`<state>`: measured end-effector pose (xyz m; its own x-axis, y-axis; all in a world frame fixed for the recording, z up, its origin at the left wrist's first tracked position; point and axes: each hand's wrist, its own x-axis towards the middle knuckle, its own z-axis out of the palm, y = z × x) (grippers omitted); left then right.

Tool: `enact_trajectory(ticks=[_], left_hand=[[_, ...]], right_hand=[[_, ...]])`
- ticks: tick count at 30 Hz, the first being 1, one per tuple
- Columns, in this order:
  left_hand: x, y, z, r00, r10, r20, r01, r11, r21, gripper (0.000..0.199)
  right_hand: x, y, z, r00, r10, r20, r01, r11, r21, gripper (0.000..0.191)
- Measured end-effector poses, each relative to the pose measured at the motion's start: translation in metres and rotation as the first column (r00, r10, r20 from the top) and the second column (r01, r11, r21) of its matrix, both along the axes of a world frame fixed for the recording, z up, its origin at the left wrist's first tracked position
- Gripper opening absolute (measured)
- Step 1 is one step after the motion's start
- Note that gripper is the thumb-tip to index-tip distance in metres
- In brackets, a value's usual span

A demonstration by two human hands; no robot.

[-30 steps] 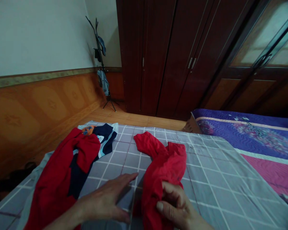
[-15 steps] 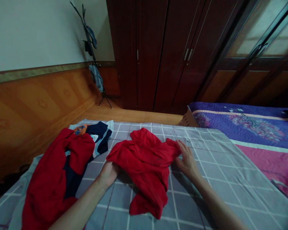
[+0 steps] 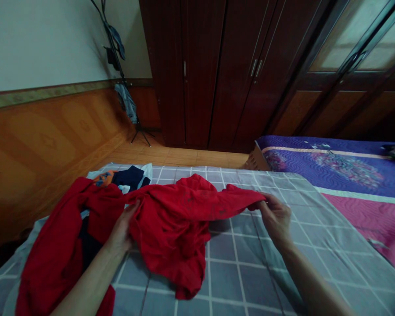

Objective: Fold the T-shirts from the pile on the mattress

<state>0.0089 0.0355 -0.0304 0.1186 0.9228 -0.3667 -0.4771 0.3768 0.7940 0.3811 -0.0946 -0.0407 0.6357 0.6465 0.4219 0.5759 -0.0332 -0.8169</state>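
Red garment (image 3: 177, 215) hangs between the left hand (image 3: 122, 228), gripping one side, and the right hand (image 3: 278, 218), pinching an end, and could drag the clothes pile (image 3: 57, 241) beside the left if fabrics snag.

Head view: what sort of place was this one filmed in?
Most likely a bedroom in a home. A flowered purple-and-pink cover lies over what looks like a bed, a tall dark wardrobe stands behind, and clothing hangs on a coat stand.
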Motion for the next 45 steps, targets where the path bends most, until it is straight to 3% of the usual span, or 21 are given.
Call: enact_trajectory(ticks=[3,5,6,8,10,12,13,15,19,21,23,25,29,32,34,35,37,39,40,42,45], left_hand=[[0.006,0.006,-0.005,0.981,-0.158,-0.113,0.158,0.987,-0.009,0.038],[0.007,0.003,-0.005,0.918,-0.303,-0.257,0.326,0.944,0.048,0.056],[0.007,0.0,-0.004,0.859,-0.37,-0.353,0.423,0.902,0.087,0.067],[0.009,-0.01,-0.002,0.687,-0.46,-0.563,0.632,0.76,0.15,0.092],[0.014,-0.023,-0.003,0.509,-0.441,-0.739,0.78,0.6,0.179,0.108],[0.021,-0.034,-0.003,0.391,-0.35,-0.851,0.848,0.498,0.184,0.105],[0.024,-0.037,-0.002,0.36,-0.297,-0.885,0.857,0.481,0.187,0.099],[0.025,-0.037,0.007,0.34,-0.179,-0.923,0.839,0.502,0.212,0.087],[0.004,-0.022,0.057,0.38,0.186,-0.906,0.687,0.599,0.411,0.073],[-0.009,-0.014,0.091,0.38,0.4,-0.834,0.602,0.577,0.552,0.068],[-0.017,-0.012,0.125,0.37,0.576,-0.729,0.537,0.508,0.674,0.057],[-0.021,-0.017,0.156,0.357,0.707,-0.611,0.485,0.419,0.768,0.044],[-0.021,-0.034,0.211,0.335,0.87,-0.361,0.359,0.237,0.903,0.031],[-0.015,-0.034,0.25,0.346,0.901,-0.26,0.326,0.145,0.934,0.033],[0.0,-0.02,0.271,0.353,0.923,-0.152,0.331,0.028,0.943,0.027],[0.012,-0.008,0.276,0.356,0.917,-0.178,0.387,0.029,0.922,0.025],[0.04,0.02,0.275,0.357,0.883,-0.305,0.514,0.087,0.854,0.029],[0.071,0.047,0.256,0.312,0.847,-0.431,0.605,0.173,0.777,0.036],[0.085,0.057,0.241,0.3,0.818,-0.491,0.661,0.193,0.725,0.039],[0.105,0.067,0.204,0.201,0.743,-0.638,0.772,0.281,0.57,0.042],[0.111,0.049,0.147,0.184,0.616,-0.766,0.858,0.279,0.431,0.049]], right_hand=[[0.0,0.008,-0.027,0.998,0.056,-0.007,-0.057,0.995,-0.086,0.024],[0.001,0.012,-0.039,0.998,0.059,-0.007,-0.06,0.993,-0.098,0.025],[0.001,0.014,-0.041,0.998,0.057,-0.009,-0.057,0.993,-0.102,0.025],[0.001,0.016,-0.041,0.999,0.05,-0.015,-0.051,0.994,-0.1,0.026],[0.0,0.016,-0.033,0.999,0.043,-0.022,-0.045,0.995,-0.088,0.028],[-0.002,0.013,-0.019,0.999,0.026,-0.023,-0.027,0.997,-0.065,0.029],[-0.002,0.01,-0.009,1.0,0.012,-0.021,-0.014,0.998,-0.053,0.03],[-0.003,0.0,0.014,1.0,-0.018,-0.013,0.018,1.0,-0.009,0.028],[-0.011,-0.026,0.075,0.992,-0.108,0.065,0.094,0.979,0.181,0.024],[-0.019,-0.037,0.107,0.978,-0.197,0.076,0.168,0.944,0.283,0.022],[-0.029,-0.047,0.136,0.98,-0.199,-0.016,0.19,0.908,0.373,0.022],[-0.039,-0.058,0.161,0.984,-0.092,-0.153,0.15,0.889,0.433,0.024],[-0.055,-0.092,0.199,0.967,0.091,-0.238,-0.001,0.935,0.354,0.02],[-0.059,-0.113,0.212,0.976,0.1,-0.194,-0.046,0.963,0.267,0.015],[-0.057,-0.117,0.21,0.968,0.084,-0.235,-0.025,0.97,0.242,0.016],[-0.054,-0.116,0.206,0.958,0.085,-0.274,-0.02,0.972,0.232,0.016],[-0.047,-0.107,0.192,0.924,0.111,-0.367,-0.032,0.976,0.213,0.017],[-0.036,-0.097,0.169,0.887,0.125,-0.444,-0.035,0.978,0.206,0.018],[-0.029,-0.093,0.155,0.877,0.115,-0.467,-0.024,0.98,0.196,0.02],[-0.013,-0.089,0.12,0.878,0.07,-0.474,-0.012,0.992,0.125,0.026],[0.013,-0.1,0.062,0.913,0.062,-0.404,-0.121,0.985,-0.123,0.039]])
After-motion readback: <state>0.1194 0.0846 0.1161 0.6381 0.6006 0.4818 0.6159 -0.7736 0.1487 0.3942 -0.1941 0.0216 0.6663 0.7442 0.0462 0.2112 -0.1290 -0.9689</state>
